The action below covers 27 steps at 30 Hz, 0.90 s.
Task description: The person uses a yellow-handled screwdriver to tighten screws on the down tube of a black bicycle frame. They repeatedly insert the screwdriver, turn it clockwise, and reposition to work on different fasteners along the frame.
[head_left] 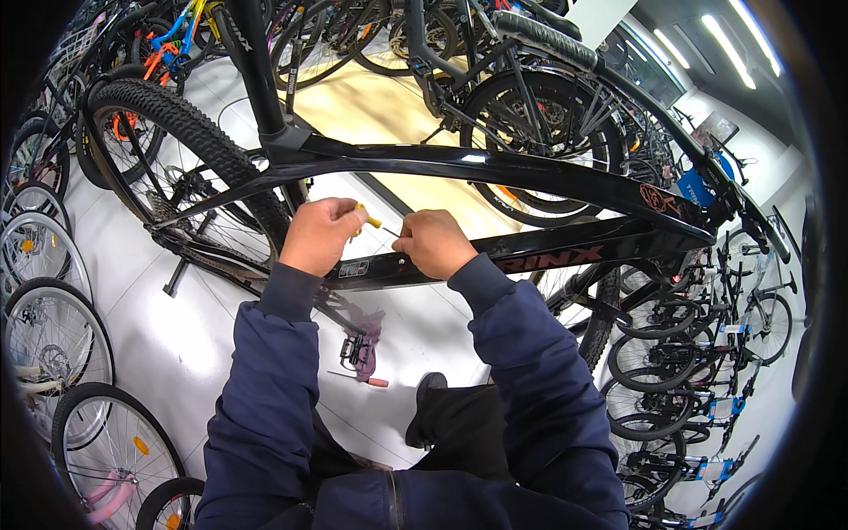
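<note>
A screwdriver with a yellow handle [367, 215] is pinched in the fingers of my left hand [318, 237]. Its thin metal shaft points right and down to the closed fingertips of my right hand [435, 243]; whatever small thing those fingers hold is hidden. Both hands are over the black bicycle frame [371, 162], between its top tube and down tube [565, 251]. A bolt shows on the down tube just below my right hand. Under the frame hangs a pedal [358, 350] with purple wrapping around it.
On the floor below the pedal lies a thin tool with a red handle [378, 382]. The knobby rear wheel [190, 115] stands at the left, near a kickstand [175, 278]. Rows of parked bicycles [654, 371] line both sides and the back. My shoe [430, 402] is close beneath the frame.
</note>
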Each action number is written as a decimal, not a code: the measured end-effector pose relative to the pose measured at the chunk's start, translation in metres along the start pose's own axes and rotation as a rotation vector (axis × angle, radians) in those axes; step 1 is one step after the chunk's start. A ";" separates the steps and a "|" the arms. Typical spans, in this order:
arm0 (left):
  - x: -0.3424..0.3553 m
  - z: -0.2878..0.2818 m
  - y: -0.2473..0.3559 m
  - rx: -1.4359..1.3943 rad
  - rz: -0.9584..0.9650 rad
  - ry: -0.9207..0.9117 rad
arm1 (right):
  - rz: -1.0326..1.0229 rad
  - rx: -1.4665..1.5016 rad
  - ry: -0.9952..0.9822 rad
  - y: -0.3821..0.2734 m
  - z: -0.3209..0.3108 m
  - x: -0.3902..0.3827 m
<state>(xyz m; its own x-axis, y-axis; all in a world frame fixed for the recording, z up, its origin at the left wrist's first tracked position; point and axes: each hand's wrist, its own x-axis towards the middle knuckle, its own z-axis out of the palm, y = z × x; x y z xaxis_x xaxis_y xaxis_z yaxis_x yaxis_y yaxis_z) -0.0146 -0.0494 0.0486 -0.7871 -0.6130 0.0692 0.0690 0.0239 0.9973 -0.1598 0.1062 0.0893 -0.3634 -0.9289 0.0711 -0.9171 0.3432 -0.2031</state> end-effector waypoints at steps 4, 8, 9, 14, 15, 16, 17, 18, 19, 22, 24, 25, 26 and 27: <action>-0.001 -0.002 -0.001 0.030 0.170 -0.028 | 0.014 0.057 -0.020 0.000 -0.004 -0.002; 0.001 0.002 -0.001 0.035 0.206 0.101 | -0.041 0.047 -0.023 0.002 0.000 -0.002; 0.002 0.004 0.000 0.020 0.120 0.163 | -0.048 0.030 -0.012 0.003 0.001 -0.001; -0.001 0.001 0.007 0.093 -0.055 0.008 | 0.018 0.015 -0.022 0.000 0.003 -0.001; -0.004 0.003 0.008 0.096 -0.004 0.005 | 0.023 0.018 -0.015 -0.001 0.002 -0.001; -0.005 0.004 0.008 0.092 0.044 -0.004 | 0.030 0.021 -0.009 -0.002 0.001 -0.001; -0.006 0.004 0.008 0.100 0.076 -0.010 | 0.038 0.024 -0.004 -0.002 0.001 -0.001; -0.006 0.003 0.008 0.100 0.106 -0.021 | 0.043 0.044 0.000 -0.002 0.000 -0.002; -0.006 0.003 0.007 0.094 0.140 -0.032 | 0.047 0.064 0.003 -0.001 0.000 -0.003; -0.004 -0.001 0.004 0.176 0.199 -0.066 | -0.091 0.020 0.019 0.004 0.002 -0.001; -0.002 -0.002 0.003 0.058 0.100 -0.036 | -0.170 -0.031 0.014 0.007 0.004 0.000; -0.001 -0.001 0.004 -0.007 0.020 -0.018 | -0.180 -0.050 0.003 0.009 0.005 0.001; -0.001 0.000 0.004 -0.054 0.018 0.032 | -0.190 -0.070 -0.007 0.010 0.005 0.002; -0.001 0.001 0.005 -0.101 -0.023 0.088 | -0.153 -0.064 -0.011 0.010 0.006 0.002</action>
<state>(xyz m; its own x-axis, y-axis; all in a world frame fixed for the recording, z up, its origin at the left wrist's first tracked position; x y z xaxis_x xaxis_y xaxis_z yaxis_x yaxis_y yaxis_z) -0.0138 -0.0479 0.0537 -0.7324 -0.6798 0.0394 0.1163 -0.0679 0.9909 -0.1687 0.1075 0.0816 -0.2172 -0.9724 0.0853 -0.9702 0.2055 -0.1280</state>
